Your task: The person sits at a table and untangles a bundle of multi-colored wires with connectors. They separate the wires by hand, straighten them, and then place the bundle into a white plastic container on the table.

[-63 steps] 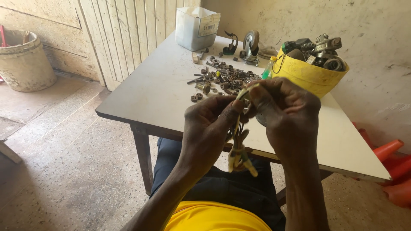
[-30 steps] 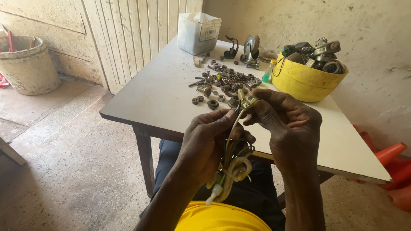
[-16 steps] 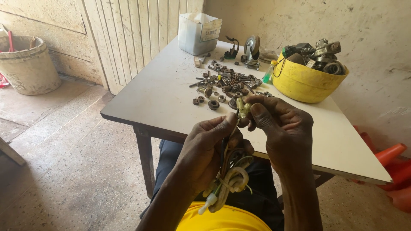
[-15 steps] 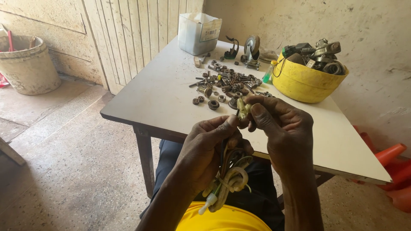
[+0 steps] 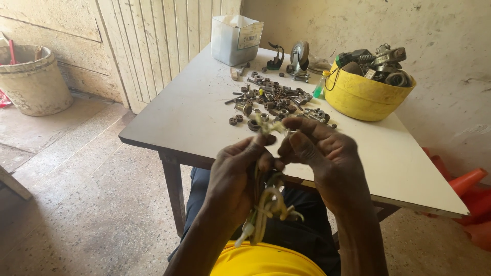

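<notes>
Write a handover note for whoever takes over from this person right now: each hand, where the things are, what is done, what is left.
Left hand: closed around a bundle of pale cords and small fittings that hangs below the fist, over the lap.
Right hand: fingertips pinching the top end of the same bundle, above the near table edge.
On the grey table: a loose pile of small metal parts, a yellow bowl heaped with hardware, a caster wheel and a white box.
Done: the bundle is off the table, in both hands.
Left: the top end is in the fingers, blurred; its state cannot be told. The pile lies unsorted.
</notes>
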